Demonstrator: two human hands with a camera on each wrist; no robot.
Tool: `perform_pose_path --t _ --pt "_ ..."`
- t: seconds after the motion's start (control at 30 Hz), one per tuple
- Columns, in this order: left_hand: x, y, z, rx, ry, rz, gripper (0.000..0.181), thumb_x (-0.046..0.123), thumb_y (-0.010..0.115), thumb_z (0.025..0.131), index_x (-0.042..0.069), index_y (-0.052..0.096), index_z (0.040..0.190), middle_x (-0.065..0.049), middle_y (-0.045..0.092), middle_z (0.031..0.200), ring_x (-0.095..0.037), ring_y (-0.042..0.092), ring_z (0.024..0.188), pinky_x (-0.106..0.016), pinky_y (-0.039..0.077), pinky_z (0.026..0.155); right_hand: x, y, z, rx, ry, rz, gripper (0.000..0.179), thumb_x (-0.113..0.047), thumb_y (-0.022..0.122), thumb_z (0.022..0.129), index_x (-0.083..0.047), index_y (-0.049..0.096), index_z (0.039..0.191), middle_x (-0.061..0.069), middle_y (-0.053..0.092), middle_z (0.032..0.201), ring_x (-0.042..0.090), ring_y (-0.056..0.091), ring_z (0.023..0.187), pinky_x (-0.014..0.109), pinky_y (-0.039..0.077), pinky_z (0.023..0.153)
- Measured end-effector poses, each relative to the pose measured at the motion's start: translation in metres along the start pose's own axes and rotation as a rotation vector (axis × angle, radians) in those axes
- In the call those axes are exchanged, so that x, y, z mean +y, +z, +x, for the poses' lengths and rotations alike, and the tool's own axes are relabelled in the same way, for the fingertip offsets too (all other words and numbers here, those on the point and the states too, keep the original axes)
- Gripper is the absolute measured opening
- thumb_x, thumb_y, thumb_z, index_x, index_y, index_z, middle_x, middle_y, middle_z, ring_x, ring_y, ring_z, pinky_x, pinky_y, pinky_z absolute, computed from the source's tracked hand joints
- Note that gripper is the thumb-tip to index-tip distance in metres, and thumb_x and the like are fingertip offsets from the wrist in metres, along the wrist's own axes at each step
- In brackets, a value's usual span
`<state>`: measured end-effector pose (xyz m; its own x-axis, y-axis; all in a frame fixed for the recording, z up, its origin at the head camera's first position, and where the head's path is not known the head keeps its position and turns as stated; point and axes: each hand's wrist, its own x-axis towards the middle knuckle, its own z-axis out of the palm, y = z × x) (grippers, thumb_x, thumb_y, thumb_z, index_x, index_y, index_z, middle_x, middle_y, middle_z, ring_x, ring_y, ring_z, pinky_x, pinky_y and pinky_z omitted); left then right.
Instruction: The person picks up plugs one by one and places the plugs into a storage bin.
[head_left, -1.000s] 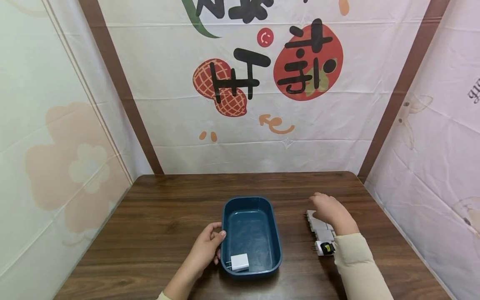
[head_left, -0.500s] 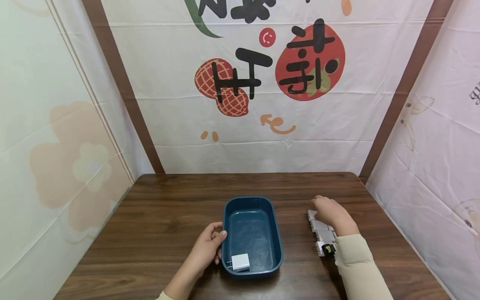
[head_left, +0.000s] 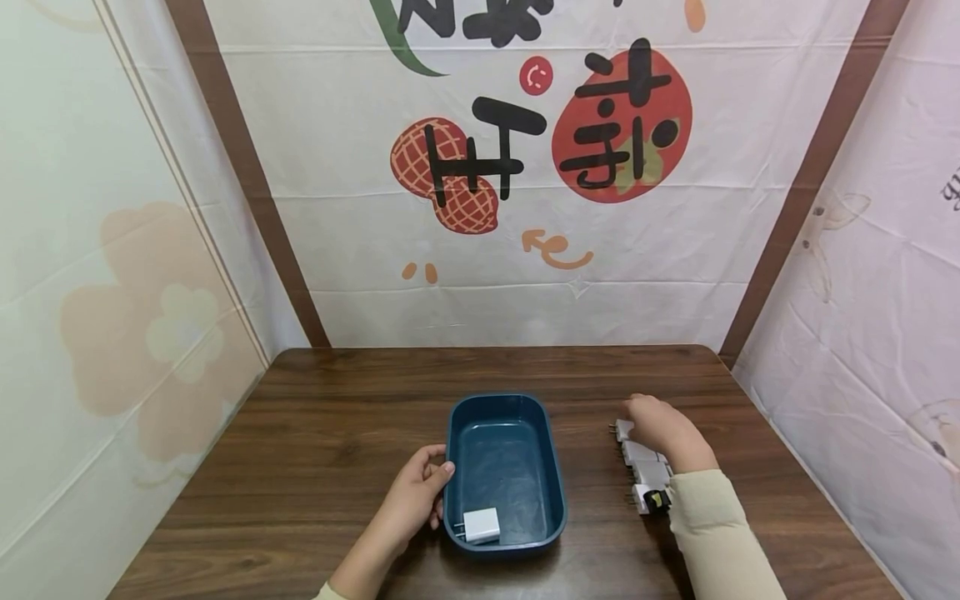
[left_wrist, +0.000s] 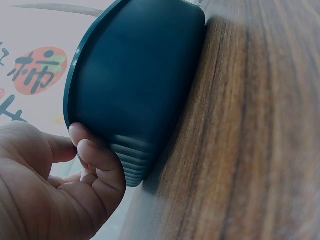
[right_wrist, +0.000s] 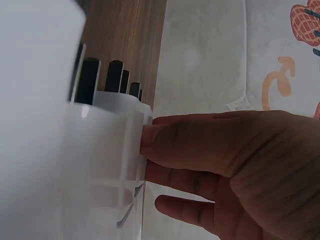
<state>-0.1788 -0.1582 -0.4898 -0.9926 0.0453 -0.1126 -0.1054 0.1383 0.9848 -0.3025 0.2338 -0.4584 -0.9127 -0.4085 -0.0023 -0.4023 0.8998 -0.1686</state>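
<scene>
My left hand [head_left: 408, 492] grips the left rim of a deep blue plastic tray [head_left: 502, 467], thumb over the edge and fingers along the outer wall. A white charger plug [head_left: 482, 525] lies in the tray's near left corner, prongs pointing left. To the right, white chargers [head_left: 651, 473] form a row with prongs facing left. At the row's far end, my right hand [head_left: 666, 429] pinches the farthest charger [head_left: 622, 429], partly covering it. In the right wrist view, the thumb [right_wrist: 165, 140] presses the charger's edge while other fingers sit behind.
A charger with a black and yellow part [head_left: 657, 500] is at the row's near end, close to the right sleeve [head_left: 712, 517]. Everything rests on a dark wooden table [head_left: 337, 417]. Printed white cloth walls [head_left: 480, 317] stand along the back and both sides.
My right hand has lowered slightly onto the far end of the charger row, its fingers drawing in. My left hand, the tray and the charger inside it stay put.
</scene>
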Motion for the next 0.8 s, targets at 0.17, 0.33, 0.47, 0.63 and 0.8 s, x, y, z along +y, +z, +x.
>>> perform_pose_path --t 0.17,0.33,0.47,0.63,0.8 --pt "-0.0002 0.0000 0.0000 -0.002 0.001 -0.004 0.044 0.019 0.055 0.107 0.000 0.043 0.145 -0.015 0.060 0.091 -0.014 0.050 0.055 -0.025 0.045 0.043 0.0004 0.0009 0.0008 -0.011 0.004 0.004 0.030 -0.001 0.077 0.088 0.002 0.071 0.117 0.018 0.069 0.113 0.036 0.068 0.104 0.049 0.057 0.087" --pt "-0.0012 -0.0002 -0.0001 -0.005 0.003 -0.007 0.045 0.019 0.055 0.107 -0.001 0.043 0.145 -0.016 0.060 0.092 -0.014 0.050 0.055 -0.025 0.045 0.044 -0.0007 0.0007 0.0007 -0.015 -0.001 0.008 0.031 0.000 0.077 0.087 0.003 0.070 0.117 0.020 0.069 0.114 0.037 0.068 0.105 0.049 0.057 0.088" --pt "-0.0021 -0.0001 -0.0005 -0.005 0.005 -0.006 0.044 0.019 0.055 0.107 -0.001 0.043 0.145 -0.016 0.061 0.094 -0.014 0.050 0.054 -0.025 0.045 0.044 -0.0011 0.0018 0.0004 -0.014 -0.007 0.010 0.030 0.002 0.077 0.086 0.004 0.070 0.116 0.020 0.069 0.113 0.037 0.067 0.105 0.050 0.057 0.088" --pt "-0.0023 0.0001 -0.0002 0.004 0.002 0.006 0.044 0.019 0.055 0.107 0.000 0.044 0.145 -0.016 0.061 0.095 -0.014 0.050 0.055 -0.025 0.045 0.044 -0.0002 0.0030 0.0023 -0.015 -0.010 0.019 0.031 0.003 0.076 0.087 0.005 0.070 0.117 0.021 0.070 0.113 0.038 0.068 0.105 0.050 0.057 0.088" --pt "-0.0023 -0.0002 0.0002 0.005 0.002 0.012 0.043 0.019 0.054 0.107 0.000 0.044 0.145 -0.017 0.061 0.094 -0.015 0.050 0.055 -0.025 0.045 0.044 0.0005 0.0030 0.0029 -0.007 -0.013 0.011 0.029 0.004 0.077 0.085 0.004 0.071 0.114 0.021 0.072 0.110 0.037 0.070 0.102 0.050 0.058 0.086"
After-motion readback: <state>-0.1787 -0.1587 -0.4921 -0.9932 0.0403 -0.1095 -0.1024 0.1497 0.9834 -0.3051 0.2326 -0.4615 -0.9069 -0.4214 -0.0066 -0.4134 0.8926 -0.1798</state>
